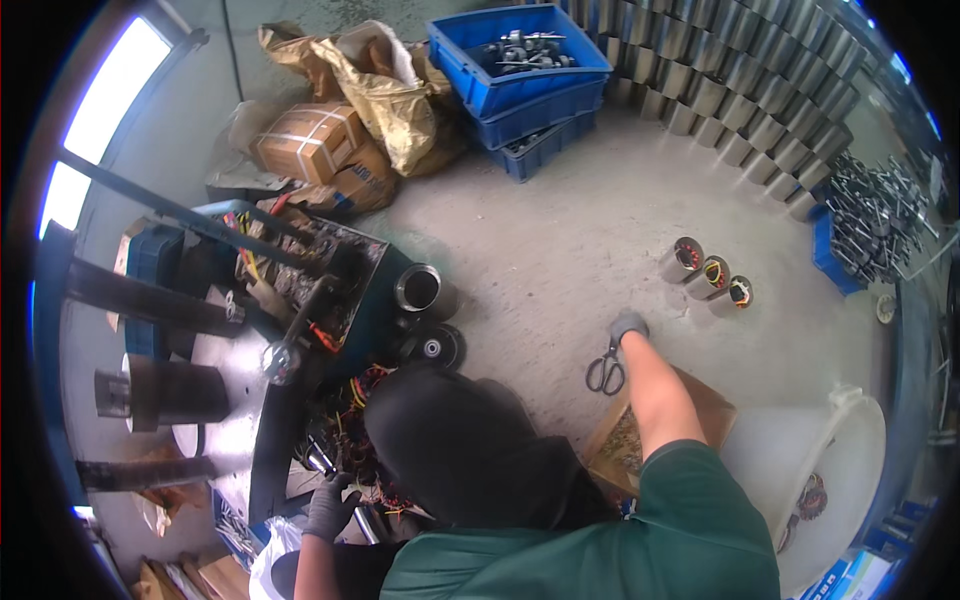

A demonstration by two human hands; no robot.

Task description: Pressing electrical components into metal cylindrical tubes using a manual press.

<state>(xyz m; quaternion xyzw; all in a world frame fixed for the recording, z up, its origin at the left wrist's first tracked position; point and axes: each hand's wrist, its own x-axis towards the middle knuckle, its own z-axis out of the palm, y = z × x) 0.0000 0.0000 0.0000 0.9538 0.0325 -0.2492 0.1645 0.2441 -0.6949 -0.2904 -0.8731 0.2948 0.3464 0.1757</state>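
— Where are the scissors [604,370]?

— On the concrete floor [590,230], black handles toward the person, blades pointing up at the right hand [627,325]. The gloved hand rests on the floor right at the blade tips, touching them or just short of it; I cannot tell which. The fingers look curled down, closed on nothing that I can see.

— And the other hand?

— The left hand [330,508], in a dark glove, is low on the left, its fingers bent into a tangle of coloured wires and copper windings [350,465]. Whether they actually grip a wire is hidden, so I cannot tell.

— What lies around the scissors?

— Just below them an open cardboard box [625,440] with small parts inside, beside the forearm. Right of that, a white plastic bucket [850,450]. Further up on the floor, well apart from the scissors, three small motor stators [708,275] lie in a row, copper and coloured wire showing at their open ends.

— And to the left?

— A metal cylinder [420,288] stands near a dark press machine [200,350] with a steel plate.

— Farther out?

— Stacked blue crates [520,75] holding metal parts, crumpled brown sacks and cartons [345,110] beside them, rows of metal housings [740,90] along the wall, and a heap of shafts [875,220] at the right.
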